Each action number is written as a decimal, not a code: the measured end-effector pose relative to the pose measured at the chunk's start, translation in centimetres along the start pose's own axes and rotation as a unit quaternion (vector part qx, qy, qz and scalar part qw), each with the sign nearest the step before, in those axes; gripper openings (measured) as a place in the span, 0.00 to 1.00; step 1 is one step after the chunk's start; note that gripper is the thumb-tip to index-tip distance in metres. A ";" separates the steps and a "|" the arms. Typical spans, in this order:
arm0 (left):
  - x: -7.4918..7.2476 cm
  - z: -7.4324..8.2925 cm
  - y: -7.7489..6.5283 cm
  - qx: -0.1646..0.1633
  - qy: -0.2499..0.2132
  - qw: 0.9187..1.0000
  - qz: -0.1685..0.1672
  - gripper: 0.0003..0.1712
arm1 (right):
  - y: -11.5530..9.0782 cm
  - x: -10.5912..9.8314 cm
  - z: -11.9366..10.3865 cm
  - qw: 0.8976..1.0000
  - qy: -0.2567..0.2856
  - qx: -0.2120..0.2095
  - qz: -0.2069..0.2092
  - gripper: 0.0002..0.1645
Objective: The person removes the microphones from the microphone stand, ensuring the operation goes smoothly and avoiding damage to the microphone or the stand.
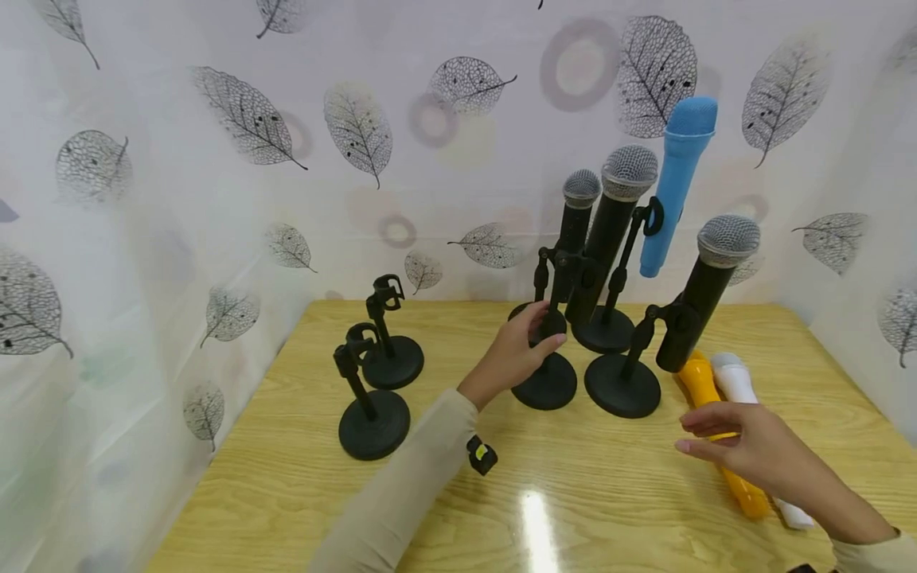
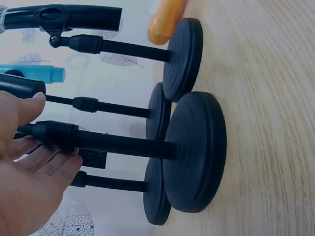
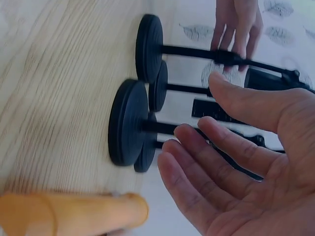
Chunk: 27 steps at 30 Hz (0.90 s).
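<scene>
While a leaf-printed backdrop (image 1: 494, 191) fills twelve o'clock, a wood-grain counter (image 1: 609, 493) spreads below it. At one o'clock, four black stands (image 1: 623, 390) hold three silver-headed black microphones (image 1: 705, 286) and a blue microphone (image 1: 677, 183); two bare stands (image 1: 376, 426) sit toward ten. At four o'clock, an orange microphone (image 1: 700, 380) lies beside a white microphone (image 1: 734, 382). The left hand's (image 1: 512, 350) grip is loose, thumb and fingers parted around the front-left stand; contact is unclear. The right hand's (image 1: 752, 446) grip is released, near the orange microphone.
</scene>
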<state>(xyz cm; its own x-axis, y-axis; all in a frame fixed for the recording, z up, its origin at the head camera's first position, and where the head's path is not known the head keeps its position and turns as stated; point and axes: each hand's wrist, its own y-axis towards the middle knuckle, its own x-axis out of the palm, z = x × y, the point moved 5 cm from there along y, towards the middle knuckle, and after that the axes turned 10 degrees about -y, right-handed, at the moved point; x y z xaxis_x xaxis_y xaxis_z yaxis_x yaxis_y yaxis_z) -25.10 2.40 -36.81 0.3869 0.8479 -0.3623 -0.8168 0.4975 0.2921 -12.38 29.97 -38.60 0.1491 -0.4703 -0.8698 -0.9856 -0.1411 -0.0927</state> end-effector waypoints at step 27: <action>-0.1 -0.2 0.0 0.027 0.049 0.998 -0.011 0.06 | 2.7 1.7 -8.1 0.993 0.049 -0.100 0.022 0.21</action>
<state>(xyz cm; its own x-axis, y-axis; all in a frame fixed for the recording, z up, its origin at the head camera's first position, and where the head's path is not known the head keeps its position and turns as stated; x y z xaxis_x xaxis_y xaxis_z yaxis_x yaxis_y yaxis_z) -25.22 2.24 -36.91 0.3581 0.8159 -0.4539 -0.7829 0.5273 0.3302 -14.17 21.74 -36.43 0.1222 -0.5615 -0.8184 -0.9574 -0.2841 0.0520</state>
